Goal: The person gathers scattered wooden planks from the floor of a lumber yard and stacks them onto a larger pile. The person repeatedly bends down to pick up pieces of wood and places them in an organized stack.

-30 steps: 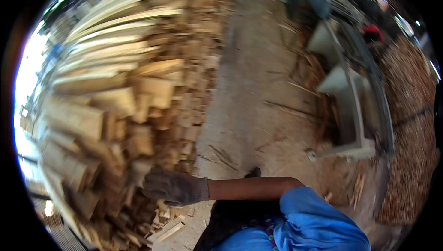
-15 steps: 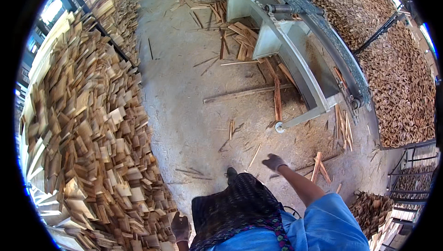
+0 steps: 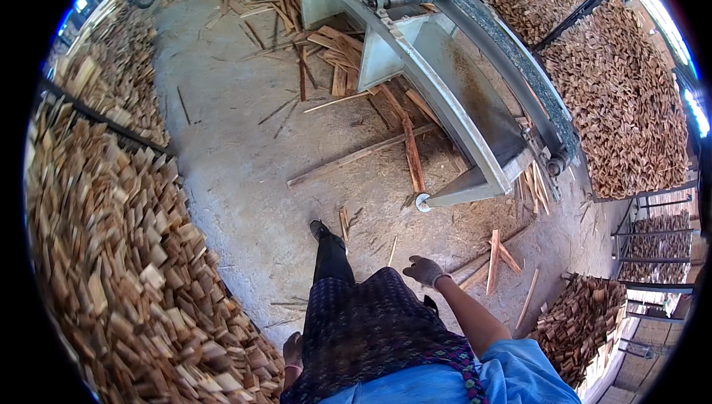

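A: Right hand (image 3: 425,270), gloved, out ahead of the body over the concrete floor (image 3: 237,159). Grip empty, fingers loosely curled, nothing in it.

B: Nearest thing to it?

A: Loose wood strips (image 3: 495,259) on the floor, just to its right and a little ahead. Near, not touching. Beyond them stands the grey metal conveyor frame (image 3: 445,100), its belt (image 3: 512,48) running up and away, more offcuts lying under it.

B: Left hand?

A: Left hand (image 3: 292,350) low at the person's side, gloved, right beside the big stack of cut wood pieces (image 3: 126,270). Partly hidden behind the dark patterned skirt (image 3: 371,330); cannot tell whether that grip is open or closed, or whether it touches the stack.

B: Footing?

A: One dark shoe (image 3: 320,229) forward on the bare floor, between stack and conveyor. More stacked wood (image 3: 623,100) behind the belt on the right.
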Available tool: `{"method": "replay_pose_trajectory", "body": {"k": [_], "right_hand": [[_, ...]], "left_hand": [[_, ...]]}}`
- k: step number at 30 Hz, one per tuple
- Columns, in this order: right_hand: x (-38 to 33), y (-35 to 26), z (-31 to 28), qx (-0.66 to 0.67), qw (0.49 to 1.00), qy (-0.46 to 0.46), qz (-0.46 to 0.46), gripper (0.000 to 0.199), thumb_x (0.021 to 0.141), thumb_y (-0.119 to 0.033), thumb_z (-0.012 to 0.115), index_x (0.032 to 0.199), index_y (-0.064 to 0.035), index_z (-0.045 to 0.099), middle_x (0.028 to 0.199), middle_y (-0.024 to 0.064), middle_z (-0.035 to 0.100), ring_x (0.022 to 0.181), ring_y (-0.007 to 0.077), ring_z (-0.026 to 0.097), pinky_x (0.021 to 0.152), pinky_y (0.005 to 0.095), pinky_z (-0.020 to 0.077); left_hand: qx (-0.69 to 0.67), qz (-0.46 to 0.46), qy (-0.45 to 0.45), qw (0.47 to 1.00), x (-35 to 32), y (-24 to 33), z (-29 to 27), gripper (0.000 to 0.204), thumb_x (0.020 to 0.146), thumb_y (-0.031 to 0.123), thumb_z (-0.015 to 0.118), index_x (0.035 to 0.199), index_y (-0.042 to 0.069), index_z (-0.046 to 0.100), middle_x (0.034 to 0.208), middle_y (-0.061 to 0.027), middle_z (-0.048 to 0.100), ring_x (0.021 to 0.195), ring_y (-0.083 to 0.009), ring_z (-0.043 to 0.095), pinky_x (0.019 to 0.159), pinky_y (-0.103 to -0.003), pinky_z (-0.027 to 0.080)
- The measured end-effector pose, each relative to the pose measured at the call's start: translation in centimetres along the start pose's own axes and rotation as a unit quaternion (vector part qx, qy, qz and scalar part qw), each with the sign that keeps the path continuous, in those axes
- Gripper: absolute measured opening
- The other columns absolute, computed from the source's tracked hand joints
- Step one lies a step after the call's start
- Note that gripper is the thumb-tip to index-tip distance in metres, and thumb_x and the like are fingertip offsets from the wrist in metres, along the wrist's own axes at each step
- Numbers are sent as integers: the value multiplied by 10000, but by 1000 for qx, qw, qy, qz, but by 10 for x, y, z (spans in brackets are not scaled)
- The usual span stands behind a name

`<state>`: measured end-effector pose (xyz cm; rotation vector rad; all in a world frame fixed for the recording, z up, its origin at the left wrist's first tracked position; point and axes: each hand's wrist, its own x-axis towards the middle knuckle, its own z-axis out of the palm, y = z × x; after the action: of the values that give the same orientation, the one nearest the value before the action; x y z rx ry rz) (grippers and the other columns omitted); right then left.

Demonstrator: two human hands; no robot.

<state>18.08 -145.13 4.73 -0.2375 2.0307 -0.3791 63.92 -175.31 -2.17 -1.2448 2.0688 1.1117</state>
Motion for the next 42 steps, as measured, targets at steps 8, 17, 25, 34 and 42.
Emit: {"method": "replay_pose_trajectory", "body": {"k": [8,17,25,34,42], "right_hand": [[68,5,-73,-2,999,25,45,721,855,-481,665,1378,-5,526,1200,247,675,1145,359,647,973,410,509],[251,-11,-136,128,986,32,105,746,816,-441,699,1394,-10,505,1274,247,637,1200,370,609,1003,407,480],[558,202,-96,98,978,134,125,1024,757,-454,813,1478,53,293,1335,297,546,1276,412,510,1056,433,431],[653,197,-124,72,946,267,171,1056,621,-623,834,1365,36,479,1324,256,584,1254,362,559,1040,410,437],[493,168,-78,-5,960,279,-3,647,765,-436,813,1092,65,568,1000,205,639,964,375,615,846,458,484]], "left_hand": [[-84,-76,18,993,75,170,-58,536,922,325,548,1307,-46,582,1271,-233,643,1202,-325,613,1034,-356,450],[203,-141,-118,962,32,173,-22,332,919,321,557,1079,48,659,1207,-204,634,1148,-368,603,966,-463,494],[5,-421,-120,899,90,287,34,355,937,325,552,1135,47,650,1194,-204,642,1128,-361,609,957,-446,494],[-15,-462,-110,880,109,320,24,384,957,330,546,1198,46,639,1178,-203,652,1106,-354,616,948,-426,494],[-160,-406,-3,900,39,324,-2,412,975,335,540,1255,45,629,1164,-202,660,1087,-347,622,939,-409,495]]}}
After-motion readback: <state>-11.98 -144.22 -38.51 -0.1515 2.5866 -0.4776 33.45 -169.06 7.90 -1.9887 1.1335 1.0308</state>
